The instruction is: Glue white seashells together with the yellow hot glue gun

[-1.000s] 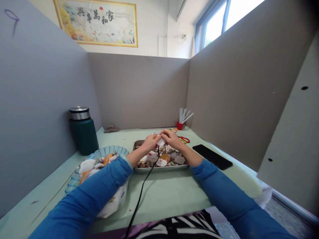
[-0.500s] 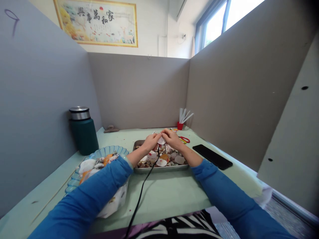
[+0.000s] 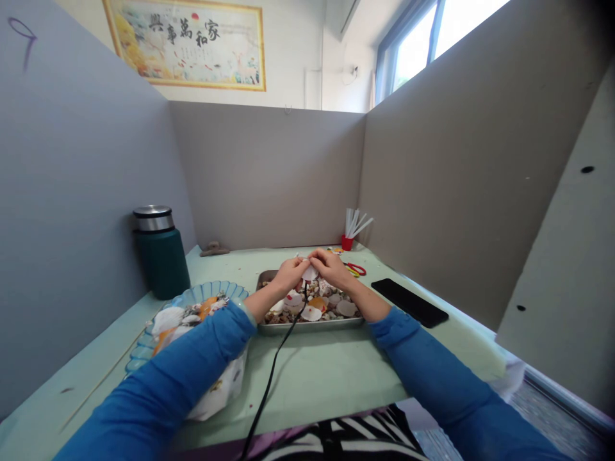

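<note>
Over the metal tray [image 3: 312,328], my left hand [image 3: 291,274] and my right hand [image 3: 331,267] meet, fingers closed and fingertips almost touching. Between them is a white seashell [image 3: 310,274], pinched from both sides. A black cord [image 3: 275,365] runs from the front edge of the table up to my hands; what it connects to is hidden. Many small shells and several larger ones, among them an orange shell [image 3: 318,305] and a flat white shell [image 3: 311,313], fill the tray below.
A blue scalloped dish [image 3: 139,352] of shells stands left, partly behind my sleeve. Further back is a green bottle [image 3: 166,262]. To the right lie a black phone [image 3: 409,302] and red-handled scissors [image 3: 356,269]. A red cup [image 3: 347,242] holds white sticks. Grey partitions surround the table.
My hands and the white shell have shifted very slightly, with the fingertips a touch further left. Everything else stays where it was.
</note>
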A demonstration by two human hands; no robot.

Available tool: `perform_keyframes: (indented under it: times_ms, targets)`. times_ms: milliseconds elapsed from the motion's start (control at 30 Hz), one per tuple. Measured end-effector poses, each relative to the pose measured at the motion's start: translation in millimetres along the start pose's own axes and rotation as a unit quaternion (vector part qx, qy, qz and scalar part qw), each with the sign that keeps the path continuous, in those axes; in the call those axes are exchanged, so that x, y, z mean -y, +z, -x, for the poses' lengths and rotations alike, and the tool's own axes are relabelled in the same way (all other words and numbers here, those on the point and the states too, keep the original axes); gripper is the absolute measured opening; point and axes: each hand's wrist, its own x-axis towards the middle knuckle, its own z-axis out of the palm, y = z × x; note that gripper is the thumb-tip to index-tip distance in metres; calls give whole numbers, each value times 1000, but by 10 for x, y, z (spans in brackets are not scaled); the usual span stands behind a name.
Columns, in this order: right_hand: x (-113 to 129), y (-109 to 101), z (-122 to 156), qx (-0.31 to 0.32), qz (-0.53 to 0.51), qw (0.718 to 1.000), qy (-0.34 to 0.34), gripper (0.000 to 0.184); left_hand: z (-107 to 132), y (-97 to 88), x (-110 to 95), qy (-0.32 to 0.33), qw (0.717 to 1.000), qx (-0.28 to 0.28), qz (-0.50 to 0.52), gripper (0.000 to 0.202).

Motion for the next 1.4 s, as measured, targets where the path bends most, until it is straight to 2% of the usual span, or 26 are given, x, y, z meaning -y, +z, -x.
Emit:
perform_keyframes:
  times_ms: [200, 367, 600, 867, 1400]
  targets:
    - [1, -1, 1, -3, 13, 1000, -8, 16, -11, -5, 30, 8, 1000, 0, -23, 29]
    - [3, -3, 2, -18, 26, 1000, -1, 17, -2, 3, 15, 7, 1000, 8, 5, 33]
    - [-25, -3, -4, -38, 25, 999, -5, 18, 25, 4, -6, 23, 998, 51, 27, 41]
    - [-40, 2, 2, -11, -25, 1000, 8, 19, 19, 10, -7, 9, 997, 37, 67, 42]
    - [-38, -42, 18, 48, -101, 993, 26, 16, -16, -38, 75, 18, 998, 55, 17, 42]
